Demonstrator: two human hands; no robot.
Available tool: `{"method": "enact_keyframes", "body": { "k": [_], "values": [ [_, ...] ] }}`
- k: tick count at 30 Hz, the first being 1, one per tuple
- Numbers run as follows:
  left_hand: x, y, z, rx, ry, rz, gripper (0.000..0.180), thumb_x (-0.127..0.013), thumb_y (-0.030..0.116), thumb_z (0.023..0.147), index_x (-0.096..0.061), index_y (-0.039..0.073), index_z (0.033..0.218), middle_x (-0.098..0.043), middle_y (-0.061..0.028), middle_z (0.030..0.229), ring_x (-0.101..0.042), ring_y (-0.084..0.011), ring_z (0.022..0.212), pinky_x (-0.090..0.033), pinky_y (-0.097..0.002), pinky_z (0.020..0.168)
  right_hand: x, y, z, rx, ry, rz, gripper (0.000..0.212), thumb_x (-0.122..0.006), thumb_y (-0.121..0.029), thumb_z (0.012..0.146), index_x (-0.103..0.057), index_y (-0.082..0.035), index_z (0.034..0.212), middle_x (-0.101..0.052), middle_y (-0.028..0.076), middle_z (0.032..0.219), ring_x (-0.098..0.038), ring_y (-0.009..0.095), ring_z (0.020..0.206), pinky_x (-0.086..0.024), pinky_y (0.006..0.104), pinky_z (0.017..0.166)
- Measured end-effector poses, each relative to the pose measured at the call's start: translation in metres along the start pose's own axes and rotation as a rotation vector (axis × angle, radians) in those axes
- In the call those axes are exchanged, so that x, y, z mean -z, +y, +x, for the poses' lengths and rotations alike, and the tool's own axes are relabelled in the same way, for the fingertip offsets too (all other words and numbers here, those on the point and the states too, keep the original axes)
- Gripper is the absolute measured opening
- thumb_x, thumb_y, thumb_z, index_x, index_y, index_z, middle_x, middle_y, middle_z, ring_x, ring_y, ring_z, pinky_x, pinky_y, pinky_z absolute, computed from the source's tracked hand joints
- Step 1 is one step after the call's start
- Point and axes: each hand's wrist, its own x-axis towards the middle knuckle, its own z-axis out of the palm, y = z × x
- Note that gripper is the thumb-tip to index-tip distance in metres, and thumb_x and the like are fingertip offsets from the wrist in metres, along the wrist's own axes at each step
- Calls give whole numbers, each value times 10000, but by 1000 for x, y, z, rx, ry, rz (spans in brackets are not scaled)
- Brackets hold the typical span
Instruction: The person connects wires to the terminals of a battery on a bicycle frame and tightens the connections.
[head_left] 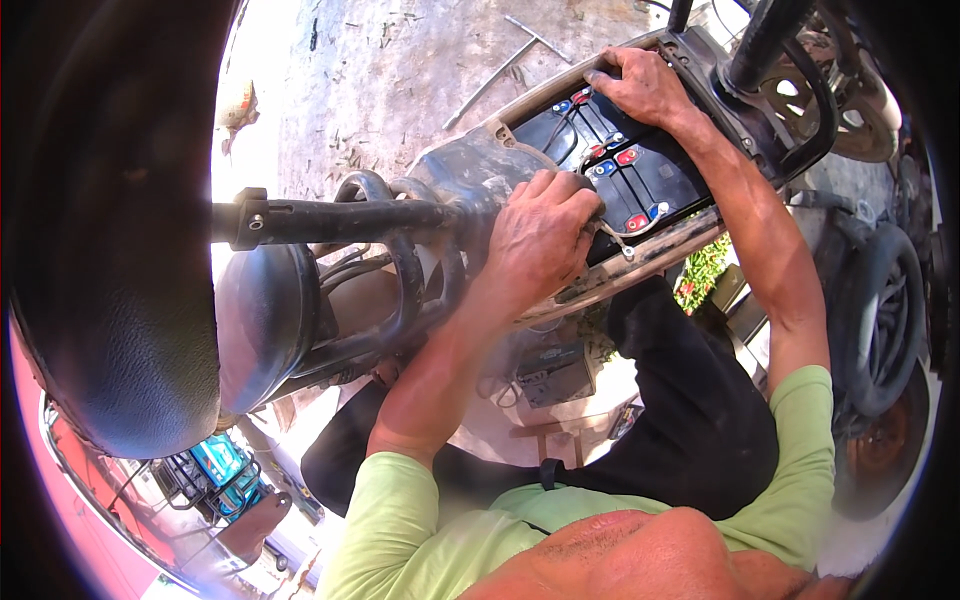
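Observation:
Several black batteries with red and blue terminals sit side by side in the open floor compartment of a vehicle. My left hand is closed at the compartment's near left end, fingers curled down over something dark that I cannot make out. At the far right end, my right hand reaches over the batteries, its fingers bent and pressed at the compartment's far rim; what they grip, if anything, is hidden. Short wires link the terminals. A loose cable end with a metal ring lug lies over the near rim, beside my left hand.
A T-shaped metal bar lies on the concrete floor beyond the vehicle. Black tubing and a large black seat stand at left. A wheel is at right. Tools and a dark case lie below the compartment, near my legs.

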Motion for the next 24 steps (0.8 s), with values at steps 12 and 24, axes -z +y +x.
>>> {"method": "enact_keyframes", "body": {
  "k": [12,24],
  "values": [
    [1,1,0,13,0,-26,224,-748,99,889,-731,52,1107,-662,-130,1133,-615,-367,1119,-513,-469,946,1,-3,-1,8,-8,-22,411,-710,-415,958,-773,-59,1154,-782,217,1088,-758,395,1021,-595,477,898],
    [2,1,1,21,-27,-20,232,-749,90,880,-731,49,1107,-671,-126,1148,-619,-363,1131,-516,-465,962,5,-16,-5,-45,-99,-95,403,-723,-442,947,-781,-98,1147,-788,196,1027,-764,384,981,-603,472,866]
  ]
}}
